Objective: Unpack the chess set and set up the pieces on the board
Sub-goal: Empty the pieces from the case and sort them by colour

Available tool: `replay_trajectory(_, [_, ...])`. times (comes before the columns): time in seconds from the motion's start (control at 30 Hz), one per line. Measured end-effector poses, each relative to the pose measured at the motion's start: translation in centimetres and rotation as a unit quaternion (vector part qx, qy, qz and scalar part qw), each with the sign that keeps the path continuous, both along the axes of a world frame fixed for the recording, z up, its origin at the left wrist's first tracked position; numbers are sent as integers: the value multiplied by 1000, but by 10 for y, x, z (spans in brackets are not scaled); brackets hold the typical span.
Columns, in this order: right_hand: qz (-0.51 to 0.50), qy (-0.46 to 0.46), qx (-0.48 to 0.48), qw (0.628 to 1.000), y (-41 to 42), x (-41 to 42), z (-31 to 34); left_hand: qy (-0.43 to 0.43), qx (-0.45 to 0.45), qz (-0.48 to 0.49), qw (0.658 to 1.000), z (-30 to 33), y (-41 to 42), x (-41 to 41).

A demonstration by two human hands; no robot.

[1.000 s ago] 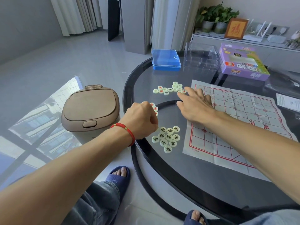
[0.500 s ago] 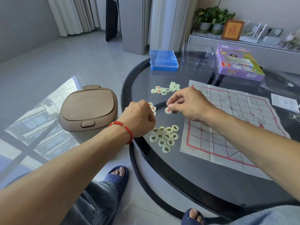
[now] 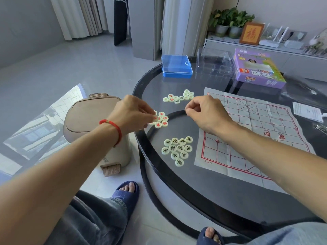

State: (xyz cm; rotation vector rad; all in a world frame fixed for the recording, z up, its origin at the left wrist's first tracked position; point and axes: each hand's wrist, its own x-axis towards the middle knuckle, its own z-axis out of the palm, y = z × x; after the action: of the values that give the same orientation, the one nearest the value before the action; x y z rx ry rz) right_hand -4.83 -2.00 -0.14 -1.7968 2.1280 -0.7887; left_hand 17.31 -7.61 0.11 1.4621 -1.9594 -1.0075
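Red-marked pieces (image 3: pixel 160 119) are pinched by left hand (image 3: pixel 131 114) mid-frame, apparently for sorting; right hand (image 3: pixel 206 114) grip curled, contents cannot be told.

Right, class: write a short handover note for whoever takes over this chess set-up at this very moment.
Left hand: fingertips on the red-lettered pieces, seemingly pinching one.
Right hand: curled above the glass table; whether it holds a piece is hidden.
Black-lettered pieces sit grouped nearest you; unsorted pieces lie farther back. Paper board is unfolded, bare.
Done: unpacked, partly sorted. Left: finish sorting, place all pieces.
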Motion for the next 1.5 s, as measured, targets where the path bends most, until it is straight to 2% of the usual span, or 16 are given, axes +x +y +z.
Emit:
replay_trajectory(0.1, [61, 74, 13, 995, 2, 1, -3, -41, 2, 0, 999, -10, -7, 14])
replay_trajectory(0.23, [132, 46, 68, 988, -2, 17, -4, -96, -9, -27, 995, -20, -5, 9])
replay_trajectory(0.43, [101, 25, 144, 984, -22, 42, -11, -166, -101, 2, 981, -23, -4, -5])
replay_trajectory(0.57, [78, 34, 125, 988, -33, 52, -16, -153, -107, 10, 982, -26, -9, -8])
replay_trajectory(0.8, [49, -30, 86, 995, -36, 37, -16, -115, -81, 39, 989, -29, -20, -10])
replay_trajectory(0.93, [3, 80, 61, 995, -42, 13, -17, -94, -59, 48, 993, -28, -20, -11])
replay_trajectory(1.03, [17, 129, 96, 987, -43, 7, -19, -112, -82, 44, 989, -28, -18, -13])
replay_trajectory(1.17, [39, 188, 32, 981, -36, 3, -15, -122, -124, 26, 984, -22, -12, -18])
replay_trajectory(1.23, [66, 225, 31, 972, -30, 1, -12, -119, -132, 14, 984, -20, -9, -21])
replay_trajectory(1.5, [204, 191, 167, 946, -1, -4, 23, -111, -151, -6, 982, -21, -5, -26])
